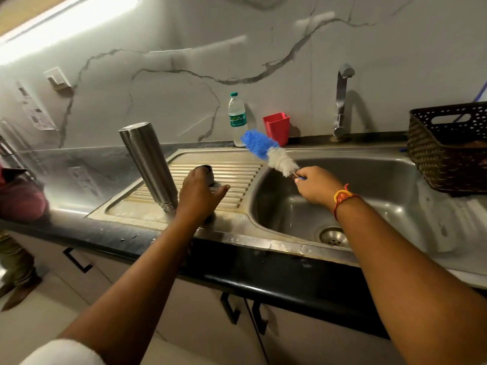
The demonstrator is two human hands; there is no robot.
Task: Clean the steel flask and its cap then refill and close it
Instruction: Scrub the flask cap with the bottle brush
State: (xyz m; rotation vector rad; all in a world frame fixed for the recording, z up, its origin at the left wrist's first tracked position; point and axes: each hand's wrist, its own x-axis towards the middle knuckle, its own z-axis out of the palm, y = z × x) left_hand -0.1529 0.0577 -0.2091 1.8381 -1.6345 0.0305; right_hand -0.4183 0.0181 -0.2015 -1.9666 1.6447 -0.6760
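Head view: sink (369,167) set in the bench.
Flask (147,164): inverted, tilted, on the drainboard (237,175); seemingly washed, draining.
Brush (268,151): right hand (316,185) fingers grip its handle.
Cap (204,170): left hand (200,198) fingers curl round it; scrubbing, refill, closing remain.

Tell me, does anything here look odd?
The steel flask stands mouth-down on the drainboard, leaning left, probably draining. Its cap is off, gripped by the left hand; the right hand holds a brush. Nothing looks broken.
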